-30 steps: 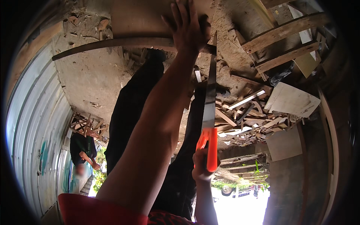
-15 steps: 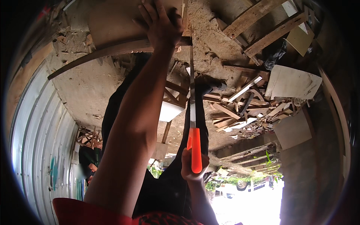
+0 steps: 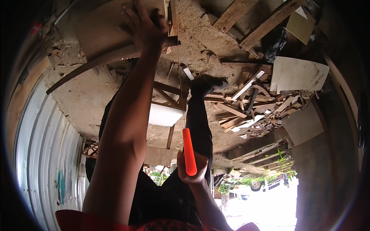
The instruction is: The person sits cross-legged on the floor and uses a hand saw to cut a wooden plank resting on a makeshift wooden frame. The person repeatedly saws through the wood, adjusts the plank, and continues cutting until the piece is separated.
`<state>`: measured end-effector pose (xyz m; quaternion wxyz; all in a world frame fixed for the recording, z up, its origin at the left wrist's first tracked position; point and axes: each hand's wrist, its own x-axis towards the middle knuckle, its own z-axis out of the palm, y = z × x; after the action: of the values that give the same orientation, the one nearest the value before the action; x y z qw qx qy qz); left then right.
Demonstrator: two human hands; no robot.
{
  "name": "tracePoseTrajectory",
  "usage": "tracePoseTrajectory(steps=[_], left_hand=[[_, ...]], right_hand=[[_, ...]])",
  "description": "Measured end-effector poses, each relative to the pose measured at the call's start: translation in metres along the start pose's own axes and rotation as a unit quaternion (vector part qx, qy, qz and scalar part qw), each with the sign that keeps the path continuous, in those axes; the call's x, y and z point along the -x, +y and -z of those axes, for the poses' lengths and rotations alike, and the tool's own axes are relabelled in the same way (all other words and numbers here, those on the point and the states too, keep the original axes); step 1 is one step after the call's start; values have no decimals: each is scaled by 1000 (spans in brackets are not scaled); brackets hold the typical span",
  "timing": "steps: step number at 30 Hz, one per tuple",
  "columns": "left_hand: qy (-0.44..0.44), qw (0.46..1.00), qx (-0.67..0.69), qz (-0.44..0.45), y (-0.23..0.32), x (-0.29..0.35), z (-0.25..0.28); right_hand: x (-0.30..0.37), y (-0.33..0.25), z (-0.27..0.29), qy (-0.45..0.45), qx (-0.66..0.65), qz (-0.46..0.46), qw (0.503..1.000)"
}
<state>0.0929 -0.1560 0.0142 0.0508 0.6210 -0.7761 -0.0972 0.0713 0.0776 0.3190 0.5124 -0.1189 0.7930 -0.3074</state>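
Observation:
My left hand point(image 3: 149, 34) lies with spread fingers on a brown wooden board point(image 3: 102, 29) at the top left. A long dark strip of wood point(image 3: 106, 59), bent by the lens, runs along the board's near side. Lower down, my right hand point(image 3: 200, 165) is wrapped round the orange handle of a handsaw point(image 3: 189, 152). The saw's thin blade point(image 3: 180, 77) shows edge-on as a narrow line and reaches up past the right end of the dark strip, to the right of my left hand. Where the teeth meet the wood is too fine to tell.
Wood offcuts point(image 3: 231, 109) lie heaped on the dirt floor to the right, near a pale panel point(image 3: 300, 75). Thick beams point(image 3: 269, 25) lie at the upper right. Corrugated metal sheeting point(image 3: 42, 142) lines the left. A white panel point(image 3: 165, 114) sits below the boards.
My view has shifted, so both arms, board and saw appear further left. The blade, earlier showing some of its side near the handle, now looks like a thin line. Both hands keep their hold.

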Motion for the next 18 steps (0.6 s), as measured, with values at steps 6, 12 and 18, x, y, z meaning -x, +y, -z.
tracePoseTrajectory(steps=[6,12,18], left_hand=[[-63,998,9,-31,-3,-1,-12],[-20,998,56,-25,-5,8,2],[-11,1000,-8,-16,2,4,-5]], right_hand=[[-157,12,-55,74,-145,-5,987],[4,18,-22,44,-43,57,996],[-108,17,-39,64,-84,48,993]])
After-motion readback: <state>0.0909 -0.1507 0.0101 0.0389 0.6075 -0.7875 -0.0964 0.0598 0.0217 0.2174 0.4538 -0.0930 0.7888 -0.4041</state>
